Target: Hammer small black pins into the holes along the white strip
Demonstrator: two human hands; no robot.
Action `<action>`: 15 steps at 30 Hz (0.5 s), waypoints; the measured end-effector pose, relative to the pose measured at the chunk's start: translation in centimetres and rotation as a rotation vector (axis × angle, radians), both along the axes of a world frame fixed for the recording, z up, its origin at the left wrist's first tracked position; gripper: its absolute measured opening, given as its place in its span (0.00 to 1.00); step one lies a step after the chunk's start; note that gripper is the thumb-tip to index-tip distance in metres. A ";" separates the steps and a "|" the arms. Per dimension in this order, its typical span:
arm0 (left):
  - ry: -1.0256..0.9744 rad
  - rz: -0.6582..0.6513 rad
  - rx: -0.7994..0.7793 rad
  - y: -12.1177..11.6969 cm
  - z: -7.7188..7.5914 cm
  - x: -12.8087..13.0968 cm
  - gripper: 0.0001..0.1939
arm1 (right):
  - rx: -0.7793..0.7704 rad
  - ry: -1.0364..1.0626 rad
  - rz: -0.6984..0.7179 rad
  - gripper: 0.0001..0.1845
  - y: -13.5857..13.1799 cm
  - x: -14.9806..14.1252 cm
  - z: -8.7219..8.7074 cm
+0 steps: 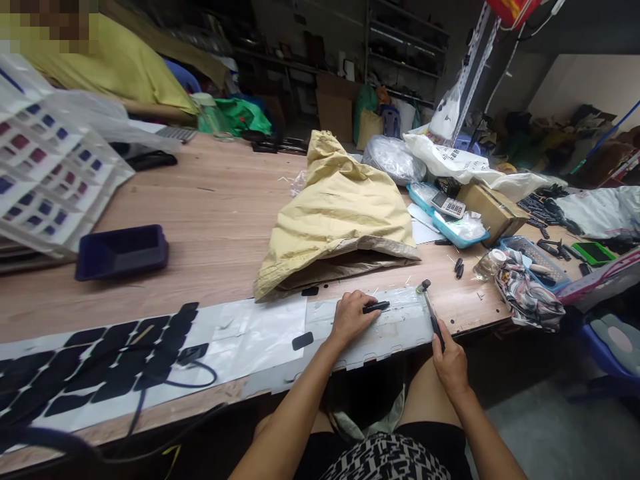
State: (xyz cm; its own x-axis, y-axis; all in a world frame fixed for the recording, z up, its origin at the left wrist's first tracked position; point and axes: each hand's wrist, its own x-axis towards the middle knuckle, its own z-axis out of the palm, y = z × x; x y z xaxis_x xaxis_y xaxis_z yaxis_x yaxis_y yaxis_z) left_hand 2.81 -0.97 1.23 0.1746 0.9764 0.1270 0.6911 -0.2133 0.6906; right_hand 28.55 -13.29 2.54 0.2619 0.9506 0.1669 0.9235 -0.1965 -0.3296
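Observation:
My left hand (351,317) rests on a clear plastic sheet (280,333) near the table's front edge, fingers pinched on a small black stick-shaped part (376,307). My right hand (450,363) sits at the table edge and grips the dark handle of a small hammer (430,310). The hammer's head points away from me, just right of the black part. A flat black pad (303,341) lies on the sheet to the left of my left hand.
A large yellow-tan sack (335,207) lies behind my hands. A dark blue tray (121,251) sits at left, black flat pieces (100,363) with a cable at lower left. Calculator (449,205), cardboard box (493,210), baskets and small black parts crowd the right. A person in yellow is far left.

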 end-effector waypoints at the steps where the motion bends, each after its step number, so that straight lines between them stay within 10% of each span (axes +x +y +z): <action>1: 0.002 0.006 -0.003 0.0 0.0 0.1 0.10 | -0.001 0.013 -0.003 0.27 0.0 0.0 0.0; 15: -0.048 0.012 0.004 -0.2 0.0 0.1 0.08 | 0.155 0.342 0.271 0.23 -1.8 -3.6 2.2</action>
State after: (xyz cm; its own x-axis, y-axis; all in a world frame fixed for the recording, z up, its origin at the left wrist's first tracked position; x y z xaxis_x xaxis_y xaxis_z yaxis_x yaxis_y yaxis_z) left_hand 2.95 -1.16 1.21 0.1564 0.9779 0.1390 0.6598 -0.2082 0.7220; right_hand 24.97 -15.09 4.73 0.0718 0.9631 0.2595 0.7675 0.1128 -0.6310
